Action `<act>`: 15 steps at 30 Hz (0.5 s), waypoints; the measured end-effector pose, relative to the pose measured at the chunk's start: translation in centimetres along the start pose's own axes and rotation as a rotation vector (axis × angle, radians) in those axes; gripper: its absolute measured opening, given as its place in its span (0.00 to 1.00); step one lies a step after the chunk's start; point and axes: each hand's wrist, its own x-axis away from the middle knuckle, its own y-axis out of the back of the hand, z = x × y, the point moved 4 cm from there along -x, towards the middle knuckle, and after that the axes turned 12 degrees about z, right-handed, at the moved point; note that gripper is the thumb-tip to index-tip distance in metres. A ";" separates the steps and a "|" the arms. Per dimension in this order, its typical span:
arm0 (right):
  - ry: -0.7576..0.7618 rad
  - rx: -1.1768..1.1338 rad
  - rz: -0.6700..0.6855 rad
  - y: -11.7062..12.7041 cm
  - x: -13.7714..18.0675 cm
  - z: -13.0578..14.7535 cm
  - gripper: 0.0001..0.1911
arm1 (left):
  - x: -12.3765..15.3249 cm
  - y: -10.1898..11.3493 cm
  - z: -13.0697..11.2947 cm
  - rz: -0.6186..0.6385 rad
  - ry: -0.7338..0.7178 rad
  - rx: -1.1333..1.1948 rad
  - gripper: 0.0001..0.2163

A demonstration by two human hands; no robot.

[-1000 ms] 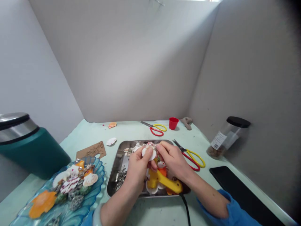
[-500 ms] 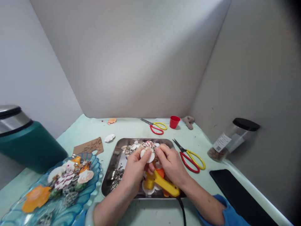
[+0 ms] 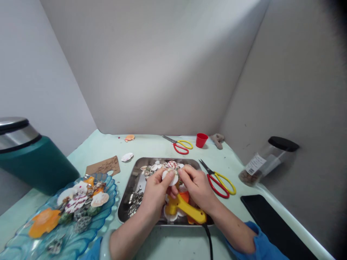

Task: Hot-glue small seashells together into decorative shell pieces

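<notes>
A white scallop-like shell (image 3: 170, 178) is pinched between the thumb and fingers of my left hand (image 3: 155, 188), above the metal tray (image 3: 125, 196). At the shell's right edge, the thumb and forefinger of my right hand (image 3: 197, 184) are pressed together; whatever lies between them is too small to make out. Below both hands a yellow hot glue gun (image 3: 189, 210) rests in the tray, its black cord (image 3: 208, 236) running over the front rim. Several small shells (image 3: 154, 167) lie at the tray's back, and silvery metal pieces (image 3: 135, 200) at its left.
On the left stand a green bottle (image 3: 43, 162) and a blue dish (image 3: 108, 213) of shells and stones. Scissors (image 3: 220, 182) lie right of the tray, another pair (image 3: 181, 146) behind it. A red cup (image 3: 201, 141), a jar (image 3: 267, 162) and a black phone-like slab (image 3: 273, 224) are also around.
Both hands keep the same hold at the shell, with hardly any movement. The whole view has shifted slightly.
</notes>
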 end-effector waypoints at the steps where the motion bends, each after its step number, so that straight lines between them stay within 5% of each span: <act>1: 0.003 0.000 0.002 0.0 0.0 0.0 0.17 | 0.0 0.0 0.0 -0.005 -0.006 -0.013 0.11; 15: -0.003 -0.026 -0.063 0.0 0.2 -0.4 0.15 | 0.1 -0.3 -0.4 -0.015 0.004 0.002 0.12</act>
